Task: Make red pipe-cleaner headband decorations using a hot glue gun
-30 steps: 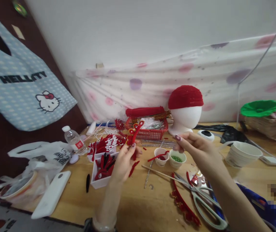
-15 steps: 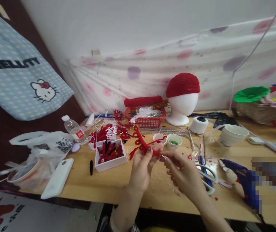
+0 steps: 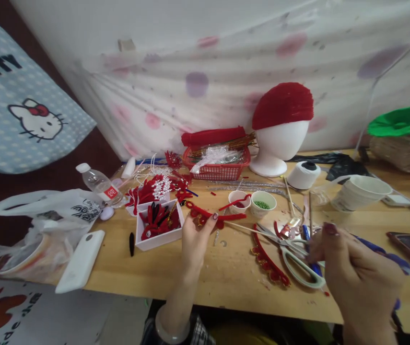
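My left hand (image 3: 196, 239) pinches a red fuzzy chenille strip (image 3: 231, 217) trimmed with gold loops, raised over the table left of two paper cups. My right hand (image 3: 356, 275) is close to the camera at the right, fingers curled together; whatever they hold, if anything, is hidden. Behind it, partly covered, lies a blue glue gun (image 3: 370, 244). Scissors with pale handles (image 3: 301, 268) rest just left of that hand. Between the hands, a second red strip with gold loops (image 3: 267, 258) lies curved on the wood.
Paper cups hold red bits (image 3: 239, 205) and green beads (image 3: 262, 205). A white box (image 3: 161, 241) with red and black pieces stands left. Behind are a red basket (image 3: 221, 171), a foam head (image 3: 280, 141) and a thread spool (image 3: 303, 176). A phone (image 3: 406, 247) lies right.
My right hand has let go of the red strip and moved right, in front of the glue gun. My left hand keeps the strip, now lower and more level. The view has shifted right.
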Action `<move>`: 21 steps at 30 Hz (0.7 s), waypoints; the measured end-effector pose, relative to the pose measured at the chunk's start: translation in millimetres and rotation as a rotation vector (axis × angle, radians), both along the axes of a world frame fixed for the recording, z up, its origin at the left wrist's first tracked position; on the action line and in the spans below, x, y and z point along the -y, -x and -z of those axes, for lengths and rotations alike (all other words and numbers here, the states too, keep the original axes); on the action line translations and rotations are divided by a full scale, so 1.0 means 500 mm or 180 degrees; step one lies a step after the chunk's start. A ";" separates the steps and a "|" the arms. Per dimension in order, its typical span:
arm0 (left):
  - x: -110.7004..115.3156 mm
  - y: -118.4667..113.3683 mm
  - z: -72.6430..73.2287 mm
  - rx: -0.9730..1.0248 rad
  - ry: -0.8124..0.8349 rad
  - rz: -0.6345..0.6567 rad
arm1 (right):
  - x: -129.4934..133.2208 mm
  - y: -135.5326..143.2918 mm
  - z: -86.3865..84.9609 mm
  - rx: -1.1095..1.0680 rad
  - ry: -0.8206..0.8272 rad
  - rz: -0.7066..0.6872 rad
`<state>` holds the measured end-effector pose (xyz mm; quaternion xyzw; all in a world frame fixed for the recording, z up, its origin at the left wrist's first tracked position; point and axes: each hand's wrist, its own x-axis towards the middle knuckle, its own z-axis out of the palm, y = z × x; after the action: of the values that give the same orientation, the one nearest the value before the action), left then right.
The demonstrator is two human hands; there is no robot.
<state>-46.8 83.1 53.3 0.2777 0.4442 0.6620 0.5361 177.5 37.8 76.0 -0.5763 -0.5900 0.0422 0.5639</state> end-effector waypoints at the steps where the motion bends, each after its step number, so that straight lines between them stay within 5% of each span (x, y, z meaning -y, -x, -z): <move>1: -0.001 0.006 0.003 -0.0063 -0.0005 -0.0037 | 0.000 -0.010 0.010 0.0185 0.0062 -0.0021; 5: 0.006 0.033 0.019 -0.0349 -0.0008 -0.0234 | 0.005 -0.036 0.077 0.1405 0.0458 -0.0199; 10: 0.020 0.049 0.037 -0.0280 0.0282 -0.0352 | 0.032 -0.026 0.153 0.2562 0.0979 0.0115; 18: 0.019 0.045 0.031 -0.0235 0.0456 -0.0151 | 0.022 -0.065 0.154 0.1981 0.0886 -0.0730; 21: -0.001 0.043 0.038 -0.0062 0.0426 -0.0439 | 0.031 -0.089 0.151 0.1381 0.1554 -0.0935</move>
<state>-68.2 83.6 34.3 0.2165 0.5107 0.6635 0.5022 222.1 22.5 0.7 -0.5986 -0.7451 0.1391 0.2591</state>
